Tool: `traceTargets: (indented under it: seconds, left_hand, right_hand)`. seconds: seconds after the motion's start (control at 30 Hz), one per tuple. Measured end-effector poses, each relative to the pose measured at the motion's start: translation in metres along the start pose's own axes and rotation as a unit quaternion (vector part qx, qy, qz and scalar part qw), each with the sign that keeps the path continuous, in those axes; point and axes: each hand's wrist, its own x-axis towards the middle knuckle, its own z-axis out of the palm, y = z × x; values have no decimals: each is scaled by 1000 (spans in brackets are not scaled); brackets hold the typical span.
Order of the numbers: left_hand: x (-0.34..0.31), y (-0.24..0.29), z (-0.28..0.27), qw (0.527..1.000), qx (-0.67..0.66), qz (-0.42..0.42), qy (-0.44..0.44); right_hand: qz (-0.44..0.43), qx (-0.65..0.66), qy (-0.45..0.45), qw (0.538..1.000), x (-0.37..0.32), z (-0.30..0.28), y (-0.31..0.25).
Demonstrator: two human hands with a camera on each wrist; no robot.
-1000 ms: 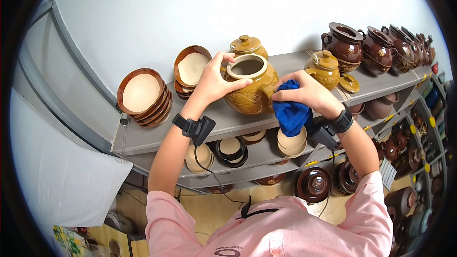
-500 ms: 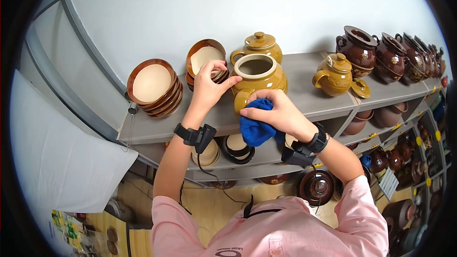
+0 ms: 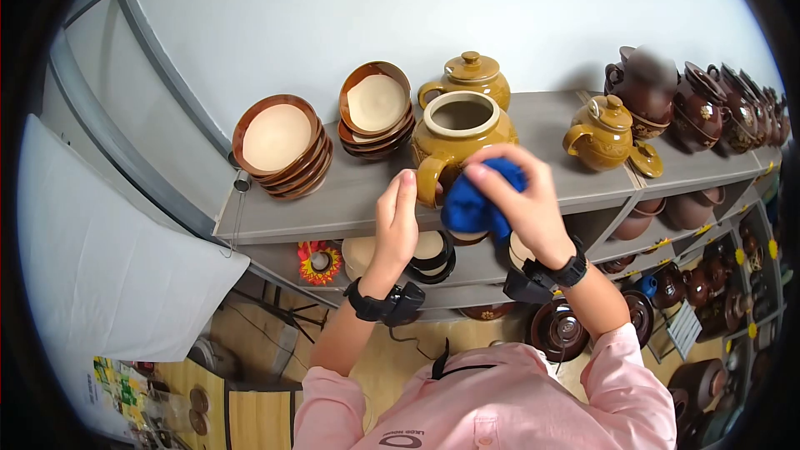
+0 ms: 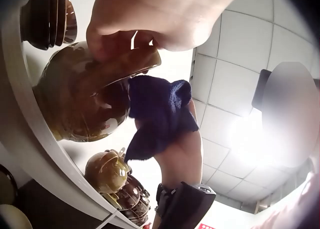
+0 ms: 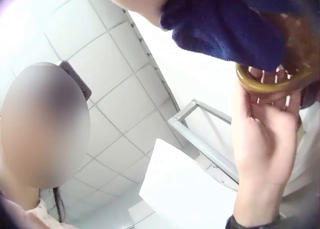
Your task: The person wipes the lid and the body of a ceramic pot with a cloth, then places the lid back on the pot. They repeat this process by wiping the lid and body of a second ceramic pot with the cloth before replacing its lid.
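Note:
A lidless ochre glazed pot with a pale rim and loop handle stands on the upper shelf, handle facing the person. My left hand is upright beside the handle, thumb and fingers extended. In the right wrist view, the fingers of the left hand show through the handle loop. My right hand grips a bunched blue cloth at the front of the pot, right of the handle. The left wrist view has the cloth close beside the handle, overlapping the pot's side.
Brown-rimmed bowls are stacked left, with another stack nearer the pot. Behind it stands a lidded ochre pot. Farther right are a smaller ochre pot, a loose lid and several dark brown jars. Lower shelves hold more pottery.
The pot has turned, its handle swinging from front right to front left. My left hand has left the rim area and come down beside the handle. My right hand stays gripping the cloth.

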Motion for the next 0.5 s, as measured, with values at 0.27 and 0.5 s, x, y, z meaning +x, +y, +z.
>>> traceTargets:
  seconds: [0.27,0.5]
  left_hand:
    - [-1,-12,6,984,-174,-20,20]
    - [-3,-21,-10,967,-238,-80,30]
  right_hand:
    - [-424,-236,99,869,23,28,2]
    - [-401,-282,-38,871,25,45,36]
